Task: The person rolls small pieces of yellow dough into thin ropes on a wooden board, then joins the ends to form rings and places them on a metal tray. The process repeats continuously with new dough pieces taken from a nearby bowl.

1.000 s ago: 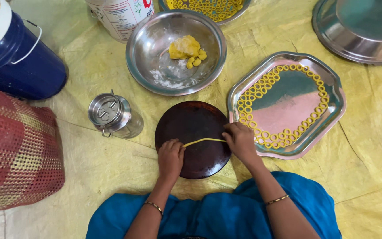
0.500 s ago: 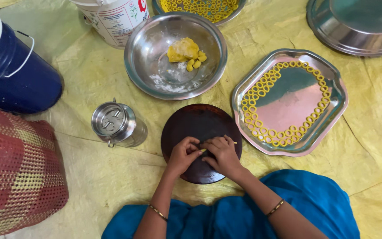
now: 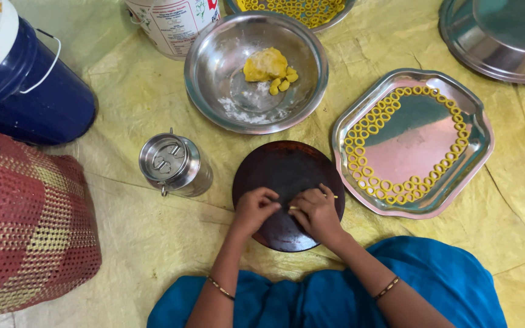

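Your left hand [image 3: 255, 209] and right hand [image 3: 314, 212] meet over the near half of the board [image 3: 287, 170], a dark round disc lying flat on the yellow sheet [image 3: 123, 97]. The fingers of both hands are curled in narrow and pinch a thin yellow dough strip [image 3: 333, 196]; only its short end shows, poking out past your right fingers, the rest hidden under them.

Tray [image 3: 478, 143], square with rounded corners, sits just right of the board, edges nearly touching. Small dough rings [image 3: 360, 136] line its rim area in double rows; the centre is bare metal.

Bowl [image 3: 214, 67] stands beyond the board, holding a lump of yellow dough [image 3: 265, 64] with a few small pieces beside it and a dusting of white flour.

Lidded steel can [image 3: 171, 164] sits left of the board, apart from it. Blue bucket [image 3: 37, 103] at far left, red woven bag [image 3: 28, 225] below it. A white tub [image 3: 174, 24] stands beyond the bowl; a second plate of rings [image 3: 302, 9] is cut by the top edge. Large steel pan [image 3: 499, 36] at top right.

Blue cloth [image 3: 445, 285] covers your lap at the bottom edge.
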